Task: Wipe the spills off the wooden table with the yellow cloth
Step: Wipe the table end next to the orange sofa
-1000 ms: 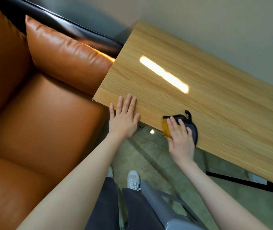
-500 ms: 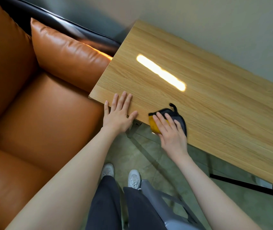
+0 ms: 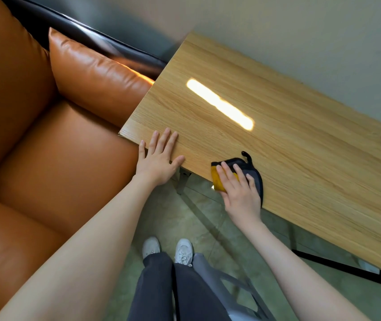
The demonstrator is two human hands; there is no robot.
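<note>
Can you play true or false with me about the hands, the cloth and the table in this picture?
1. The right hand presses flat on the cloth. True.
2. The cloth lies in the middle of the table. False: it lies at the near edge, partly hanging over it.
3. The left hand holds a cup. False: it rests flat and open on the table's edge near the corner, holding nothing.
4. An orange sofa stands beside the table's end. True.
5. The cloth is all yellow. False: one part is yellow, the rest dark grey with a small loop.
</note>
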